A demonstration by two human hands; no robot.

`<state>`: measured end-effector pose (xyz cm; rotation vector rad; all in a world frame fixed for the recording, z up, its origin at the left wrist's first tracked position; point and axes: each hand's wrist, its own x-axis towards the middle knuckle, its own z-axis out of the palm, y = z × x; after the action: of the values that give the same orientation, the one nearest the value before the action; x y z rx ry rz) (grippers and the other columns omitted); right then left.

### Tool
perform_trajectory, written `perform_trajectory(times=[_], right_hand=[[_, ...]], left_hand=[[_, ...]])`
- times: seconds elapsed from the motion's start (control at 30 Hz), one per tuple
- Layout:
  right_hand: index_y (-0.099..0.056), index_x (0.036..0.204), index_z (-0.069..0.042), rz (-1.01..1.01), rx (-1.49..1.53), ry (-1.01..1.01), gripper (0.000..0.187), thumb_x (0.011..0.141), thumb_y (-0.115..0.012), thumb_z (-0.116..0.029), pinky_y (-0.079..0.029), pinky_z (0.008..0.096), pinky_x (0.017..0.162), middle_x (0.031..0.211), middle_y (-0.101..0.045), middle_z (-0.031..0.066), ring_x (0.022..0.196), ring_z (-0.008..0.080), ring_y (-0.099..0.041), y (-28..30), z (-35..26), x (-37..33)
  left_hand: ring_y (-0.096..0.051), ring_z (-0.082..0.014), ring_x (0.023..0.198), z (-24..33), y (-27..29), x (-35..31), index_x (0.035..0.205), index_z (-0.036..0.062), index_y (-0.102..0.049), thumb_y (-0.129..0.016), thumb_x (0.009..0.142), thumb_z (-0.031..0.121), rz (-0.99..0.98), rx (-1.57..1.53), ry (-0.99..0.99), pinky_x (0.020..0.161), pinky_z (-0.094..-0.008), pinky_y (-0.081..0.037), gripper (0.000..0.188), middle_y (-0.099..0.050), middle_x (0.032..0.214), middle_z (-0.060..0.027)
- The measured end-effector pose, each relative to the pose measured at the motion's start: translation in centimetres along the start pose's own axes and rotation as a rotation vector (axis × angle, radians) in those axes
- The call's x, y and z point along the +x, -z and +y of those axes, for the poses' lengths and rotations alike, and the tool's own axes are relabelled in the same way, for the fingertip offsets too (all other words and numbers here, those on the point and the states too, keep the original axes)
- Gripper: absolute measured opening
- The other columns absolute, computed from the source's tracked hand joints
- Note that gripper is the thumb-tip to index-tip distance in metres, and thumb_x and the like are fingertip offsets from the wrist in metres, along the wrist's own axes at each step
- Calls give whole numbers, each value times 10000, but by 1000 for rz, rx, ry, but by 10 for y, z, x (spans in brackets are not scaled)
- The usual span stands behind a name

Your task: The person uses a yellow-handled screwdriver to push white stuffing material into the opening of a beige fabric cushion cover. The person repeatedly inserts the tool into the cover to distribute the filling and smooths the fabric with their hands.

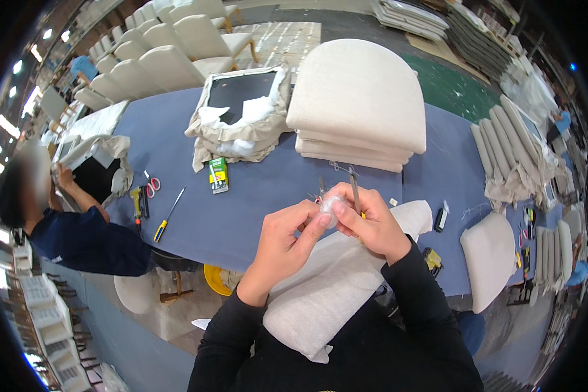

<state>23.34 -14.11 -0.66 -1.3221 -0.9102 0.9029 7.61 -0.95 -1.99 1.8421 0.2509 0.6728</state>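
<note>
My left hand (286, 234) and my right hand (371, 221) meet in front of me. Between their fingertips they pinch a small, whitish, shiny wad (332, 208), whose kind I cannot make out. A thin metal tool (355, 188) with a bit of yellow at its lower end also sits in my right hand, pointing up and away. Beneath my hands a beige upholstered cushion (333, 287) leans between my lap and the table edge. Just beyond my fingers, a slim metal tip and a bit of red show, mostly hidden by my hands.
Beige seat pads (359, 98) are stacked on the blue table (209, 219), beside part-covered seats (242, 98). A green-yellow box (218, 175), a screwdriver (170, 214) and red-handled scissors (152, 184) lie left. A co-worker (78, 215) handles a seat there. At right stands another cushion (489, 261).
</note>
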Motion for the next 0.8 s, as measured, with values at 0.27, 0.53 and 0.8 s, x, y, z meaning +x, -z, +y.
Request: perform_trajectory(times=[0.27, 0.53, 0.8], right_hand=[[-708, 1047, -11, 194, -26, 131, 234, 1108, -685, -236, -400, 252, 606, 750, -613, -22, 667, 61, -508, 3, 5, -10], [-743, 1141, -42, 626, 201, 248, 215, 1120, -664, -240, -387, 219, 522, 777, -656, -9, 637, 44, -550, 18, 17, 15], [-716, 1106, -46, 468, -30, 109, 287, 1135, -633, -320, -368, 211, 526, 766, -549, -48, 619, 14, -460, 15, 14, 43]], left_hand=[[-526, -184, 587, -6, -4, 2, 855, 4, -678, -743, 1013, 103, -87, -14, -47, 565, -325, -407, 197, -598, 709, -85], [-528, -252, 562, -39, 59, -33, 779, 11, -649, -711, 964, 95, -144, 38, 14, 567, -347, -410, 212, -565, 652, -86], [-752, -409, 1056, -109, 135, -149, 1325, 41, -724, -717, 941, 203, -376, 813, 561, 896, -474, -595, 417, -775, 1140, -242]])
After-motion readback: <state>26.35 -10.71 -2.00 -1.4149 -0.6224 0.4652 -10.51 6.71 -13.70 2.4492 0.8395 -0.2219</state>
